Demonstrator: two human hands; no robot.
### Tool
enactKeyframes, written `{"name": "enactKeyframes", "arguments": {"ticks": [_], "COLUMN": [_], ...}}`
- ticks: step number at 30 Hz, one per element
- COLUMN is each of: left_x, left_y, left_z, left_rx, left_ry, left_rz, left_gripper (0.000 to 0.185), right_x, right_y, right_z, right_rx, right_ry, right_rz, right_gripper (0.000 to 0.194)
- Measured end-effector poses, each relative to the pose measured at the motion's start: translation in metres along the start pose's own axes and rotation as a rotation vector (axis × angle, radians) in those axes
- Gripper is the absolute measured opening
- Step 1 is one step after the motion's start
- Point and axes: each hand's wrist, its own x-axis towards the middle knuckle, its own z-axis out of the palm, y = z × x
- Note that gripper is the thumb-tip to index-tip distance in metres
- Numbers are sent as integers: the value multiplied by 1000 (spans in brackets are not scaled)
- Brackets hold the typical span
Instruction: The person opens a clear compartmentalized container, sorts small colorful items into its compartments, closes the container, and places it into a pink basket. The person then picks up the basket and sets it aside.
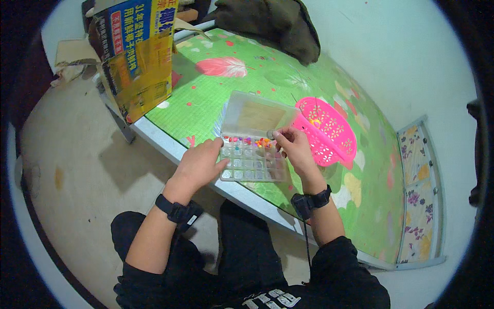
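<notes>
A clear plastic compartment box (pixel 253 164) lies on the green patterned mat with its lid (pixel 257 116) raised away from me. Small colourful beads (pixel 264 143) fill part of its far row; round pale pieces sit in many other compartments. My left hand (pixel 198 164) rests at the box's left edge, its thumb over the left compartments. At the far right corner, my right hand (pixel 295 148) pinches a small round clear piece (pixel 274 134) between thumb and fingers. A pink plastic basket (pixel 328 133) with flower-shaped holes stands just right of the box, a small yellow item (pixel 315 123) inside it.
A taped cardboard box (pixel 141 65) stands at the far left of the mat (pixel 270 81). Dark cloth (pixel 270 27) lies at the back by the wall. The pale frame edge (pixel 247 195) runs nearest me; a flower-patterned panel (pixel 416 201) is at the right end.
</notes>
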Motion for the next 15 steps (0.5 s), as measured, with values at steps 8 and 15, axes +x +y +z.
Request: {"name": "enactKeyframes", "arguments": {"ticks": [8, 15], "left_x": [13, 23], "left_y": [29, 17], "left_z": [15, 16], "left_rx": [-891, -1044], "left_ry": [-130, -6], "left_rz": [-6, -171], "left_gripper": [29, 20], "right_x": [-27, -7], "right_y": [4, -10], "right_z": [43, 34], "right_rx": [66, -153], "right_ry": [-226, -211], "right_rz": [-79, -251], "right_gripper": [23, 24]}}
